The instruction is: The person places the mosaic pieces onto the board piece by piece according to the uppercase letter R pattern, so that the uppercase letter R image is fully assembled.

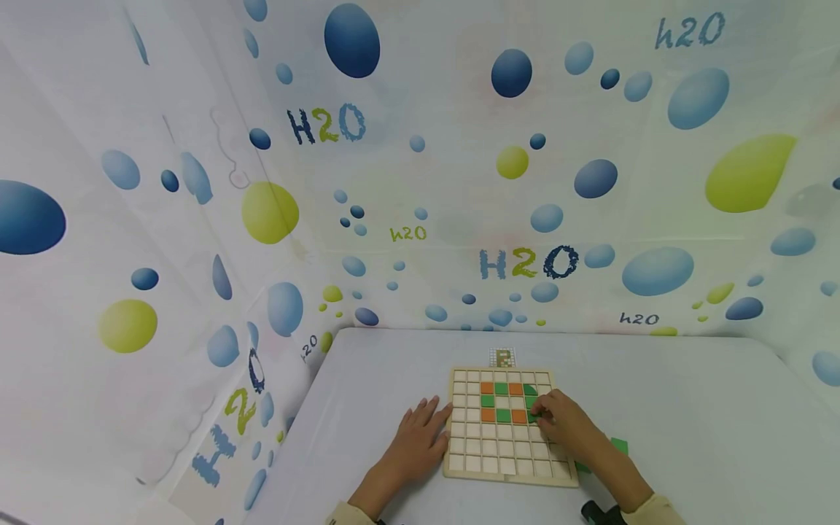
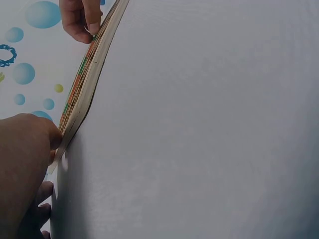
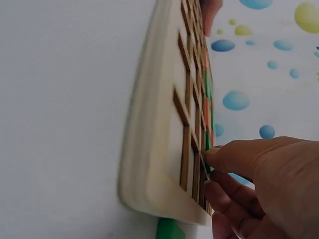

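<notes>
A wooden grid board (image 1: pixel 475 474) lies on the white table with orange tiles (image 1: pixel 487 388) and green tiles (image 1: pixel 501 389) set around a ring in its upper cells. One green piece (image 1: pixel 529 390) at the ring's upper right has a curved edge. My left hand (image 1: pixel 418 441) rests at the board's left edge, fingers extended, thumb against the frame. At the lower right of the ring, my right hand (image 1: pixel 569 423) pinches a green tile (image 3: pixel 208 159) between thumb and fingers, down at a cell. Its full outline is hidden by the fingers.
Beyond the board lies a small pattern card (image 1: pixel 503 357). Loose green pieces (image 1: pixel 619 445) lie right of the board, partly behind my right forearm. Near that wrist is a dark object (image 1: pixel 593 512). A printed curtain (image 1: pixel 453 182) hangs behind the table.
</notes>
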The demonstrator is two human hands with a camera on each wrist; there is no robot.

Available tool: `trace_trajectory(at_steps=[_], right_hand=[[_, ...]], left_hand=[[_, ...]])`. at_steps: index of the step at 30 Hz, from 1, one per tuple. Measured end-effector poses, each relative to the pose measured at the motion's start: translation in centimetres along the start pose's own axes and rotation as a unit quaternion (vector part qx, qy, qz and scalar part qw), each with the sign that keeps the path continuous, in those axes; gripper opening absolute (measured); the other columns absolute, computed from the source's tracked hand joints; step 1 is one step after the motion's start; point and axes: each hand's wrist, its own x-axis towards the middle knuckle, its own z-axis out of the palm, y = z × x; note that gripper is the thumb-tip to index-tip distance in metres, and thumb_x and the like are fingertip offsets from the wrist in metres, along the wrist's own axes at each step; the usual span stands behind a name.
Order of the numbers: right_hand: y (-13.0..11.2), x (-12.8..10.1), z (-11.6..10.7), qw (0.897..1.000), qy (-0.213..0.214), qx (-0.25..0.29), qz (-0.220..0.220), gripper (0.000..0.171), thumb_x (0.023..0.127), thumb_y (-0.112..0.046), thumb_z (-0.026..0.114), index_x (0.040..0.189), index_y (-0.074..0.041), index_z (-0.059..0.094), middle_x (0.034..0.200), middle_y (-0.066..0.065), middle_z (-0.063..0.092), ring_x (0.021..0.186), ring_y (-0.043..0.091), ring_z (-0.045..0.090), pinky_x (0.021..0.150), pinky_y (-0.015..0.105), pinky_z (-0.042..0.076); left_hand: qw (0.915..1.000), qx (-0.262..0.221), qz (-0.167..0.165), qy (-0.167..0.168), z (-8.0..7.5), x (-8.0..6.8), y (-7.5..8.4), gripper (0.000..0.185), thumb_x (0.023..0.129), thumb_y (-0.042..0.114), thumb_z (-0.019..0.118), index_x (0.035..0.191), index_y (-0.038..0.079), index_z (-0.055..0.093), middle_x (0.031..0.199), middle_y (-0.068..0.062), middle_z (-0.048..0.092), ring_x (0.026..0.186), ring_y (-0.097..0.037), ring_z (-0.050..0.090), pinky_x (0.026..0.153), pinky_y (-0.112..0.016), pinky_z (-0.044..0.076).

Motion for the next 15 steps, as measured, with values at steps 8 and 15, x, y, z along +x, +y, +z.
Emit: trace_trajectory(at_steps=[8, 15], right_hand=[[0.1, -0.2, 0.4, 1.000, 0.019, -0.020, 0.003, 0.013, 0.096, -0.002, 0.073, 0.100, -0.014, 0.071, 0.100, -0.005, 0.058, 0.091, 0.009, 0.057, 0.081, 0.031, 0.057], [0.1, -1.1, -0.8, 1.000, 0.020, -0.024, 0.006, 0.008, 0.099, -0.010, 0.071, 0.106, -0.014, 0.073, 0.104, -0.003, 0.062, 0.097, 0.014, 0.063, 0.084, 0.038, 0.059]], left_hand=[[1.0000, 0.003, 0.001, -0.004, 0.0, 0.0, -0.1, 0.053, 0.111, 0.036, 0.045, 0.162, 0.022, 0.045, 0.170, -0.013, 0.036, 0.159, -0.039, 0.030, 0.126, -0.065, 0.024], [1.0000, 0.008, 0.004, -0.002, 0.1, 0.1, -0.2, 0.053, 0.110, 0.037, 0.046, 0.161, 0.022, 0.046, 0.170, -0.013, 0.037, 0.158, -0.039, 0.030, 0.125, -0.065, 0.025]])
